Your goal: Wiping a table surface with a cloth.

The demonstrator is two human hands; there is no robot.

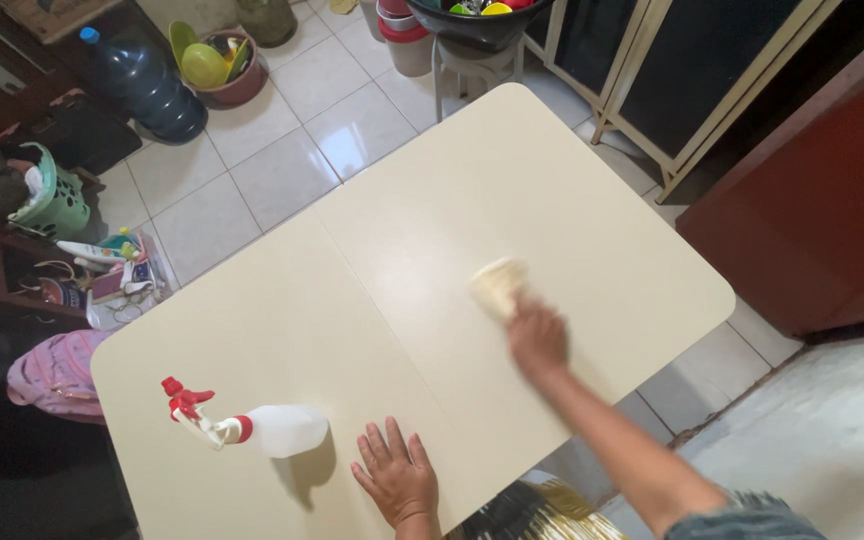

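Head view: right hand [537, 338] presses cloth [498, 285], left hand [398, 478] flat on table [432, 200].

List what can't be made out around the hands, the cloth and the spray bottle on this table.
All in the head view:
- Right hand and pale cloth: motion-blurred, so the grip and the cloth's texture are unclear.
- Spray bottle: whether it holds liquid cannot be told; it appears white and opaque.
- Left hand: flat on the table, wrist cut off by the bottom edge.
- Table's near edge: cut off by the bottom edge.
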